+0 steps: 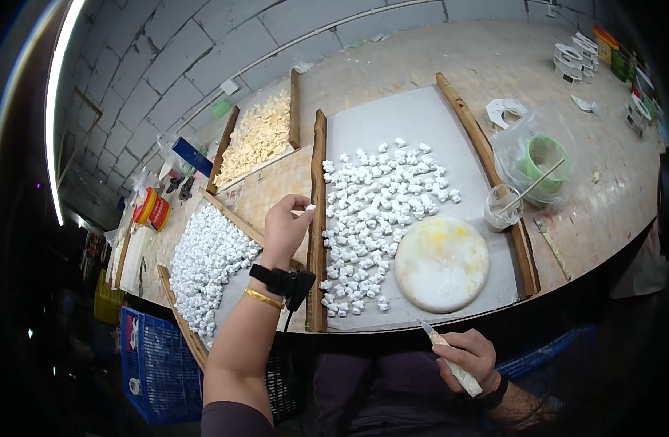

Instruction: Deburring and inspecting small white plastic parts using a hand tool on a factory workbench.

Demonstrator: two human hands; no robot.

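Observation:
My left hand [285, 227] is closed, pinching a small white piece [310, 207] at its fingertips, above the wooden strip [317, 240] that edges the middle board. My right hand [471, 358] grips a small knife [451, 358] by its pale wrapped handle, in front of the table's near edge; the short blade points up and left. Many small white knobbly pieces [382, 182] lie spread on the grey sheet [378, 109] right of my left hand. A round white slab [442, 266] with yellow smears sits at that sheet's near right, just beyond the knife tip.
A dense heap of white pieces [207, 258] lies at left, cream pieces [258, 131] in a far tray. Right of the board's wooden rail [469, 131] stand a clear cup [500, 211] with a stick and a green pot [544, 164]. A blue crate [156, 371] is below left.

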